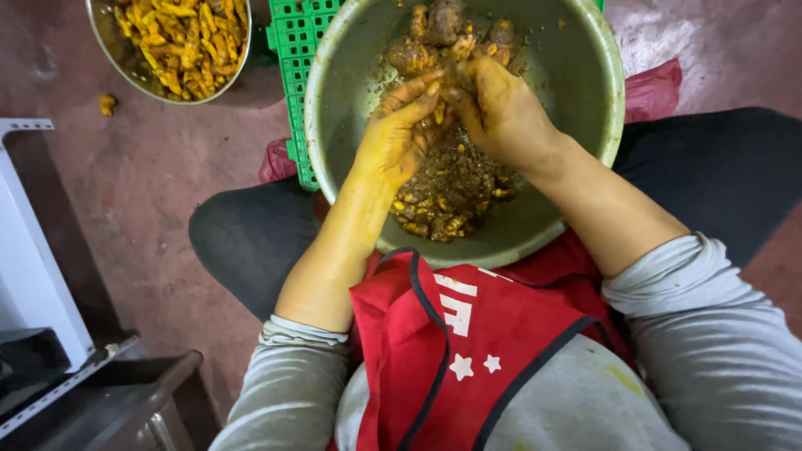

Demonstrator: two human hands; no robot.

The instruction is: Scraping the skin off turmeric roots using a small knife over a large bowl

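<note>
Over the big steel bowl (585, 100) on the lap: both hands meet above the muddy turmeric pile (451, 188). Left hand (399, 134) half-curled, right hand (501, 108) closed, both gripping one root clump (447, 83). Second bowl (104, 46) of peeled pieces far left.

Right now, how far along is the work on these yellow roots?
Done: a smaller bowl at top left holds cleaner yellow pieces. In hand: the left hand and right hand work a piece over the large metal bowl. Left: a pile of dirty roots.
</note>
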